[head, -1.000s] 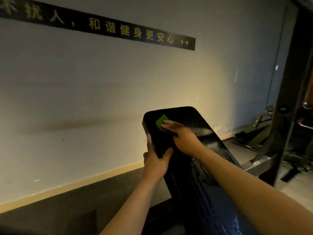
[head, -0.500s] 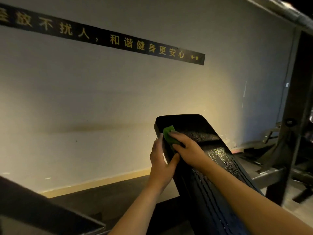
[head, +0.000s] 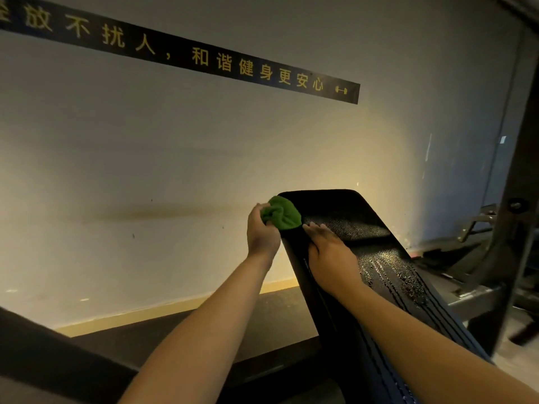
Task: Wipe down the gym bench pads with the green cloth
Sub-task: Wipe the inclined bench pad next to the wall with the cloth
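Green cloth (head: 284,212) moved into left hand (head: 262,231) grip; right hand (head: 329,255) flat on up-sloping pad (head: 350,217).

The cloth (head: 284,212) is bright green. The pad (head: 350,217) is black and glossy, with fine pale specks and thin streaks. The wall (head: 145,147) is grey-white with a warm yellow patch; it carries a black strip (head: 204,58) with yellow characters. The skirting (head: 175,309) is yellow.
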{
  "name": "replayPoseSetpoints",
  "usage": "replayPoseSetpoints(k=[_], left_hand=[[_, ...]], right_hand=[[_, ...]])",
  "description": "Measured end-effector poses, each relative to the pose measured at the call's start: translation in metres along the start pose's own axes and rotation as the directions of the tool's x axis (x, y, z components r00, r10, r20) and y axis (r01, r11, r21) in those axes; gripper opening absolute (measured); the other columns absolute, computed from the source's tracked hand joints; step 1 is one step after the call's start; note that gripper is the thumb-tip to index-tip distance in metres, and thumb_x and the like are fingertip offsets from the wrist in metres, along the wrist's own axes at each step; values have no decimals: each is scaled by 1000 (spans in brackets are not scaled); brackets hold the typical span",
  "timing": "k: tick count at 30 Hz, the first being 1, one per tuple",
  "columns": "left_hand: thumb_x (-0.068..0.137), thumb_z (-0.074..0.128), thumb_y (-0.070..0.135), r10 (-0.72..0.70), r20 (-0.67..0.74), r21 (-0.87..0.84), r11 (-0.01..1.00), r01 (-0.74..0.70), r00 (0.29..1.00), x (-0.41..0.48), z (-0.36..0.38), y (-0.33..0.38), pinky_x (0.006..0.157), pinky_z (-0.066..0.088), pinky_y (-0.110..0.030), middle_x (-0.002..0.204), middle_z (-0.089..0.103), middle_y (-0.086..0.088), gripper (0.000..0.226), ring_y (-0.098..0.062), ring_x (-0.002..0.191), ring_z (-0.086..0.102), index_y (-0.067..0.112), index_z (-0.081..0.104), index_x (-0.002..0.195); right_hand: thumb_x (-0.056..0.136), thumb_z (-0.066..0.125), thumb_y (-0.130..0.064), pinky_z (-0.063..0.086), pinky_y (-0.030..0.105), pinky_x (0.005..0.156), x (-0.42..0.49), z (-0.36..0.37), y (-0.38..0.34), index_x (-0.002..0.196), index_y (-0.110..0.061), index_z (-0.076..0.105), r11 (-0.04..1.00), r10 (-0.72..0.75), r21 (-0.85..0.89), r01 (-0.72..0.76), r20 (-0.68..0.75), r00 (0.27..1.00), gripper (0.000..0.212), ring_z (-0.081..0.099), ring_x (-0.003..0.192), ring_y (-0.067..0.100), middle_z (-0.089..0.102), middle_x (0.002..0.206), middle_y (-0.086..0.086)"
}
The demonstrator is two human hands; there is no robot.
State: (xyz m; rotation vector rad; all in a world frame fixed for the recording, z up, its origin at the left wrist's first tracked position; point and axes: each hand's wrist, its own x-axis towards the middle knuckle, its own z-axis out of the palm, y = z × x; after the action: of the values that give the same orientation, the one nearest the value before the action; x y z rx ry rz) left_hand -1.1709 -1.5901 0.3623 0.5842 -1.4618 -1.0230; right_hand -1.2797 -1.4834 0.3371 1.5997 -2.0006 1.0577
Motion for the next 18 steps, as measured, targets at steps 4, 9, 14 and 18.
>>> replayPoseSetpoints(k=[4, 9, 14, 18], left_hand=[[99, 34, 13, 75, 54, 2, 997, -75, 996, 10, 21, -4, 111, 43, -38, 132, 60, 4, 40, -15, 126, 53, 26, 61, 126], [101, 32, 9, 7, 2, 45, 999, -7, 1000, -32, 16, -10, 111, 41, -29, 141, 56, 7, 46, -11, 130, 49, 27, 63, 130], [103, 42, 15, -43, -4, -7, 999, 43, 999, -79, 6, -21, 73, 49, -15, 100, 66, 12, 28, -7, 90, 62, 28, 62, 118], [107, 40, 34, -119, 74, -43, 991, 123, 990, -75, 4, -17, 78, 47, -18, 101, 62, 20, 19, -2, 96, 61, 35, 51, 122]], right_hand=[[102, 39, -23, 38, 33, 109, 0, 2, 3, 144, -31, 47, 1000, -5, -30, 4, -19, 1000, 44, 29, 144, 5, 44, 151, -11], [98, 46, -18, 41, 34, 105, 0, 4, 3, 136, -25, 58, 999, 30, 35, -27, -77, 997, 40, 39, 139, 9, 53, 145, -4], [96, 46, -16, 44, 37, 104, -2, 5, 1, 135, -26, 58, 998, 27, 55, -21, -97, 995, 42, 42, 137, 11, 54, 143, -4], [99, 44, -21, 36, 34, 111, -2, 7, 4, 137, -27, 56, 999, 14, 44, -10, -90, 996, 41, 36, 141, 6, 52, 145, -9]])
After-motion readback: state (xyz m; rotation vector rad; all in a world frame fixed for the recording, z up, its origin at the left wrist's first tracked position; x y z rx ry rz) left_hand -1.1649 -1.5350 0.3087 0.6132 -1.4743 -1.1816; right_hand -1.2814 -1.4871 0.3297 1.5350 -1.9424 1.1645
